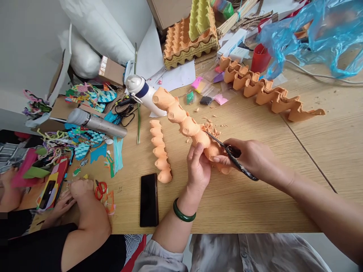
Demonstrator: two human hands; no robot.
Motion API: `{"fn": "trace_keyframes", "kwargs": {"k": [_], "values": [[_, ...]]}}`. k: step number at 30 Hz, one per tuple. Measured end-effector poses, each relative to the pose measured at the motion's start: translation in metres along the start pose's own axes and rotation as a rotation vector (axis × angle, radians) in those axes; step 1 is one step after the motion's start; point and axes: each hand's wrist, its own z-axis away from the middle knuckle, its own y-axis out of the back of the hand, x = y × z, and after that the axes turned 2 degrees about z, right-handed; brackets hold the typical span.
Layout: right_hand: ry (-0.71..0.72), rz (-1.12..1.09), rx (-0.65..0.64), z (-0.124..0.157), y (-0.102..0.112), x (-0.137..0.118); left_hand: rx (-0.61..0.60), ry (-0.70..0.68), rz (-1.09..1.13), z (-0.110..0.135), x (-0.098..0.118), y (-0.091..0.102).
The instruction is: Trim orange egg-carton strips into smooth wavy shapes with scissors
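My left hand (199, 166), with a dark green bangle on its wrist, grips an orange egg-carton strip (189, 126) from below. The strip slants up over the table, a row of several bumpy cups. In my right hand (244, 154) is a pair of black scissors (239, 164), fingers closed round the handles. The blades meet the strip's right edge near its middle. Orange scraps (211, 127) lie on the table just behind. A second, trimmed orange strip (160, 151) rests flat to the left.
A black phone (149, 200) lies near the front edge. Stacked carton strips (261, 88) stand at right, egg trays (190, 41) at the back. A white bottle (144, 92) is behind the strip. Another person's arm (87, 211) rests at left, by red scissors (101, 189).
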Motion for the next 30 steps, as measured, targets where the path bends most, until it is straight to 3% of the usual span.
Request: {"fn": "trace_keyframes", "kwargs": {"k": [5, 9, 11, 17, 23, 30], "values": [[0.095, -0.393, -0.172, -0.006, 0.014, 0.009, 0.005, -0.001, 0.026, 0.000, 0.004, 0.000], [0.018, -0.526, -0.262, -0.008, 0.024, 0.010, -0.070, 0.045, 0.079, -0.002, 0.012, -0.001], [-0.016, -0.534, -0.295, -0.009, 0.026, 0.011, -0.085, 0.080, 0.062, -0.004, 0.016, 0.001], [0.058, -0.522, -0.315, -0.012, 0.030, 0.019, -0.141, 0.097, -0.017, -0.013, 0.023, 0.012], [0.040, -0.494, -0.355, -0.010, 0.027, 0.016, -0.093, -0.058, -0.112, -0.013, 0.018, 0.015], [0.114, -0.407, -0.244, -0.006, 0.013, 0.008, -0.006, -0.147, -0.150, -0.012, 0.013, 0.012]]}}
